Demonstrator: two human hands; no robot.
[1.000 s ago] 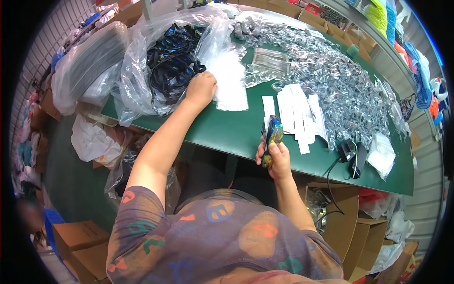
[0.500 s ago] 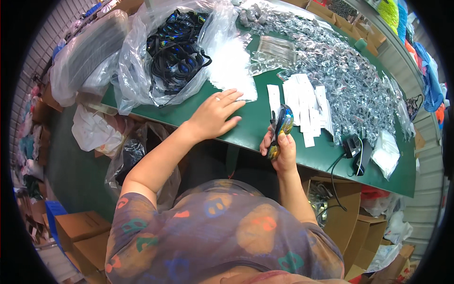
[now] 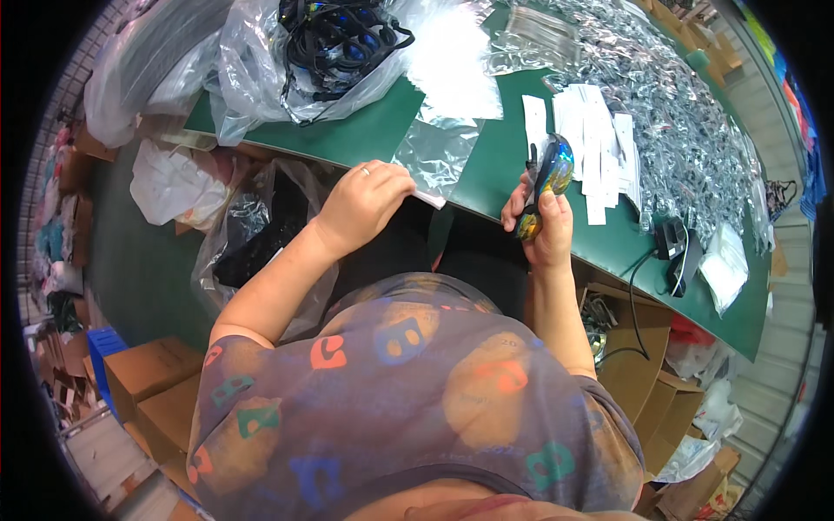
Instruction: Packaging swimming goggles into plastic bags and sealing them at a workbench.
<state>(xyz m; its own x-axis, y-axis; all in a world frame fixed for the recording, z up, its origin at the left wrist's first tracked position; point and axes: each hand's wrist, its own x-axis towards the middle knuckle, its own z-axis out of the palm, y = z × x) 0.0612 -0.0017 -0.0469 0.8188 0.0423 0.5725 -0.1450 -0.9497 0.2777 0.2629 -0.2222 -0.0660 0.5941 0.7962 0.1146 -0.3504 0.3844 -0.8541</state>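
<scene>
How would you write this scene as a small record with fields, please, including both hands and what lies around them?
Left hand: left hand, fingers curled at the near edge of a flat clear bag; a firm grip cannot be confirmed
Right hand: right hand, gripping shiny multicoloured goggles
Surface: green table
Far left: large plastic bag with black-strapped goggles
Centre: white stack
Right: white strips, pile of clear packages, white packet
</scene>
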